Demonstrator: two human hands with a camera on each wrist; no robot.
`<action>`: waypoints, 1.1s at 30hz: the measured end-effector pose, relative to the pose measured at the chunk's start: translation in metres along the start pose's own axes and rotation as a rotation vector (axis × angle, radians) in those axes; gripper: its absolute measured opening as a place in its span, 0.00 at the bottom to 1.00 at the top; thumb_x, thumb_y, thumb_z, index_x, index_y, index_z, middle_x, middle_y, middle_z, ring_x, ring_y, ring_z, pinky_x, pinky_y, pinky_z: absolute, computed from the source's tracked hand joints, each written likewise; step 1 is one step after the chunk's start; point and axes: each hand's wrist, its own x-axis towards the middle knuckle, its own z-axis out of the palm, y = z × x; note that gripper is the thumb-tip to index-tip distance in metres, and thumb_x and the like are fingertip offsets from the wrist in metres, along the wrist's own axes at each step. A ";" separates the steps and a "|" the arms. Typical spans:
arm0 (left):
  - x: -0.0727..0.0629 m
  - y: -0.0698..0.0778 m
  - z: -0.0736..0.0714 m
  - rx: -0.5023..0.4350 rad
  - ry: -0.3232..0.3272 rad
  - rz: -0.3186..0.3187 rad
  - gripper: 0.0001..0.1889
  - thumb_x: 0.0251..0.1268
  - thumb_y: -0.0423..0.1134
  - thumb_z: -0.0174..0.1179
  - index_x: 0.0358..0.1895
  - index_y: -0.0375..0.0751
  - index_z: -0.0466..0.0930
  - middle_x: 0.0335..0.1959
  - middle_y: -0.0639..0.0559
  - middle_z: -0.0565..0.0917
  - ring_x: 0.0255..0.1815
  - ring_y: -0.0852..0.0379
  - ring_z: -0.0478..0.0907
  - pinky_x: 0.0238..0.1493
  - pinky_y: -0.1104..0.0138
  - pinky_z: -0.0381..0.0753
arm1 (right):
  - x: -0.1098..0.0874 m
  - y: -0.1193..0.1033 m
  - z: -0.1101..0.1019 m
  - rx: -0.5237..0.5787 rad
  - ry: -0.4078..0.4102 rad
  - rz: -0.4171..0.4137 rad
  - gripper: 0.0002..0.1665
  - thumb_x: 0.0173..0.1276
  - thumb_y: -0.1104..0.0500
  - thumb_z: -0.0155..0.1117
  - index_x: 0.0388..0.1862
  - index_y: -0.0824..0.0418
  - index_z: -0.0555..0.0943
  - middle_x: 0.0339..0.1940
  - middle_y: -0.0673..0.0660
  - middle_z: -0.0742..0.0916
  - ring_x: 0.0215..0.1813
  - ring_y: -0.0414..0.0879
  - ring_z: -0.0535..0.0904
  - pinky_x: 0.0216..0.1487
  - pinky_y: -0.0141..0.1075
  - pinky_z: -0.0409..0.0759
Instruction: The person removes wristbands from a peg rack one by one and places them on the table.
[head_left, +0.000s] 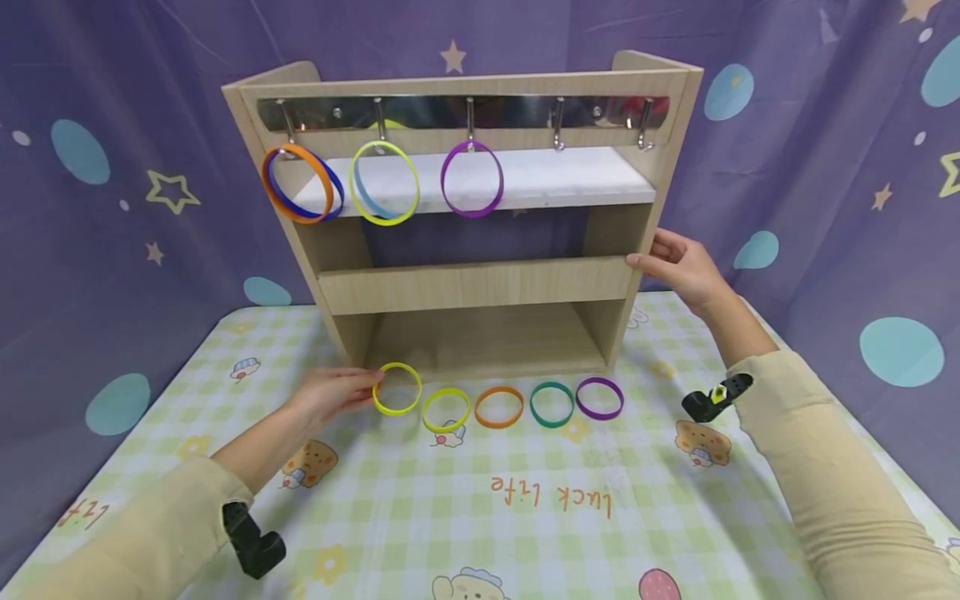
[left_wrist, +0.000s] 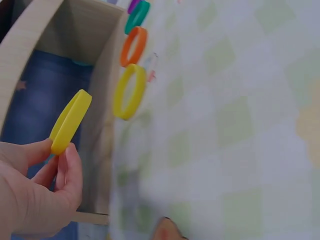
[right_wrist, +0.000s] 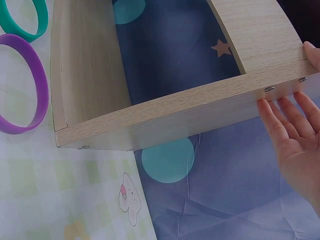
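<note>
My left hand (head_left: 333, 396) pinches a yellow wristband (left_wrist: 75, 121) between thumb and fingertips, raised before the lower left corner of a wooden hook rack (head_left: 472, 283). In the head view, another yellow wristband (head_left: 446, 429) lies on the cloth just right of it. An orange wristband (head_left: 498, 425), a green wristband (head_left: 552, 424) and a purple wristband (head_left: 600, 417) continue that row. My right hand (head_left: 693, 271) grips the rack's right side panel (right_wrist: 200, 107), thumb at the front edge, fingertips against the outer face.
Along the rack's top runs a metal strip (head_left: 525, 112) with several hooks. Orange (head_left: 327, 179) and blue bands share the leftmost hook; yellow (head_left: 386, 222) and light blue bands hang on the second, purple (head_left: 472, 214) on the middle one. A patterned curtain (head_left: 817, 208) stands behind.
</note>
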 end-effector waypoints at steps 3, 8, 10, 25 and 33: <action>0.001 -0.010 -0.002 0.023 0.003 -0.017 0.27 0.68 0.36 0.58 0.63 0.18 0.65 0.30 0.59 0.85 0.35 0.67 0.82 0.44 0.75 0.86 | 0.000 -0.001 0.000 0.002 0.003 0.000 0.40 0.65 0.51 0.66 0.74 0.56 0.62 0.71 0.57 0.73 0.51 0.24 0.77 0.50 0.17 0.79; 0.000 -0.024 -0.004 0.075 0.026 -0.047 0.26 0.68 0.37 0.58 0.62 0.21 0.67 0.37 0.53 0.86 0.36 0.66 0.82 0.44 0.75 0.86 | -0.001 -0.002 0.001 -0.004 -0.001 -0.001 0.41 0.65 0.50 0.66 0.74 0.56 0.62 0.71 0.57 0.73 0.51 0.25 0.77 0.51 0.17 0.79; 0.000 -0.028 -0.004 0.090 0.035 -0.046 0.26 0.68 0.37 0.58 0.62 0.21 0.68 0.39 0.50 0.87 0.35 0.66 0.82 0.44 0.74 0.87 | -0.002 -0.002 0.001 -0.009 -0.007 0.001 0.41 0.66 0.50 0.65 0.74 0.55 0.62 0.71 0.57 0.73 0.51 0.24 0.76 0.51 0.17 0.79; 0.012 -0.043 -0.005 0.225 0.130 -0.012 0.21 0.65 0.36 0.61 0.55 0.23 0.75 0.36 0.46 0.88 0.29 0.66 0.84 0.37 0.72 0.88 | -0.001 0.001 0.000 0.021 -0.002 -0.011 0.40 0.65 0.52 0.66 0.73 0.57 0.63 0.67 0.50 0.78 0.50 0.24 0.78 0.51 0.17 0.79; 0.014 -0.043 -0.001 0.553 0.204 0.137 0.15 0.64 0.39 0.61 0.47 0.30 0.83 0.43 0.36 0.87 0.30 0.57 0.86 0.34 0.66 0.89 | -0.002 -0.001 0.000 0.006 -0.005 -0.005 0.40 0.65 0.51 0.66 0.74 0.56 0.63 0.70 0.54 0.76 0.51 0.25 0.77 0.51 0.18 0.79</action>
